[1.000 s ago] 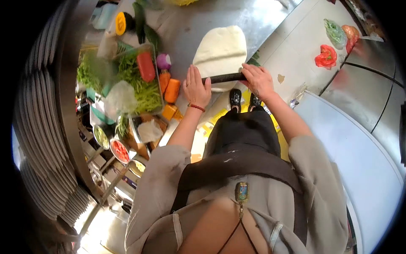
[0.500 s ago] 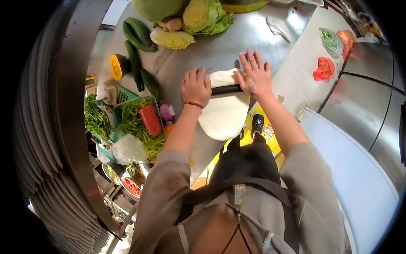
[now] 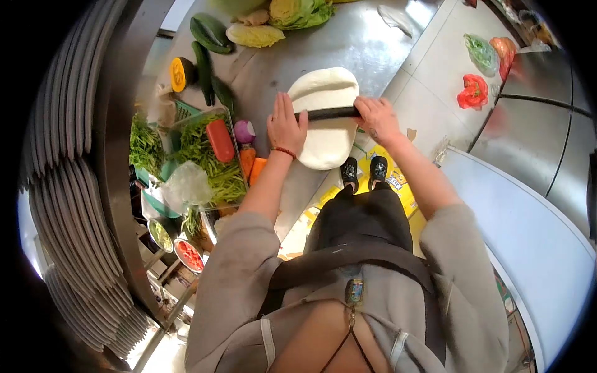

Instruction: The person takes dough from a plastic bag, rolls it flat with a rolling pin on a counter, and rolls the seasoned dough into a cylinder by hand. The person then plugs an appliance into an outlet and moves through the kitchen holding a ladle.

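A sheet of white dough [image 3: 326, 146], rounded and longer than wide, lies on the metal worktop near its edge. Across it rests a dark rolling pin [image 3: 333, 114], with a raised fold or ridge of dough just beyond it. My left hand [image 3: 287, 128] lies over the pin's left end, its fingers stretched out flat and close together. At the opposite end, my right hand [image 3: 377, 119] has its fingers curled round the pin. Both pin ends are partly hidden by my hands.
Cucumbers [image 3: 204, 73], a cut pumpkin [image 3: 181, 74], cabbage [image 3: 301, 13] and a purple onion [image 3: 244, 132] sit left and behind. A clear tub of greens [image 3: 214, 165] stands left. A white cloth [image 3: 395, 20] lies at the back right. Shelving [image 3: 121, 155] rises at far left.
My right hand has gone from spread fingers to curled round the pin's end. The pin now sits nearer the dough's middle, with more dough showing beyond it. The view has shifted.
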